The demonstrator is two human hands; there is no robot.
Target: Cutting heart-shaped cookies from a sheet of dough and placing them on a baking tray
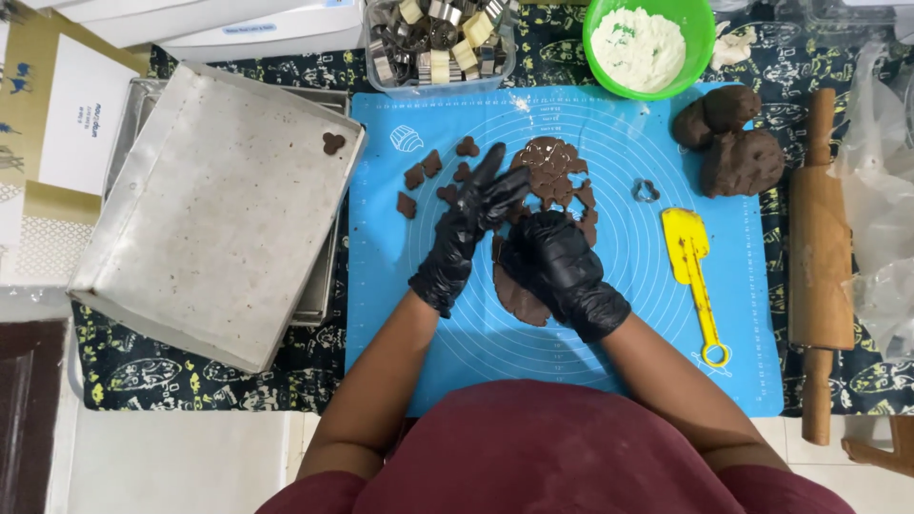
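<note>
Both your hands are in black gloves over the rolled brown dough sheet [550,181] on the blue silicone mat [457,324]. Your left hand [471,224] is released, fingers stretched flat across the sheet's left edge. Your right hand [557,262] is curled down on the sheet's lower part; can't tell if it's grasping anything. Cut dough shapes [428,176] lie left of the sheet, one more on the upturned metal baking tray [209,209]. Small metal cutter [646,190] and yellow spatula [693,266] sit to the right, dough lumps [728,138] beyond, wooden rolling pin [821,257] at mat edge
</note>
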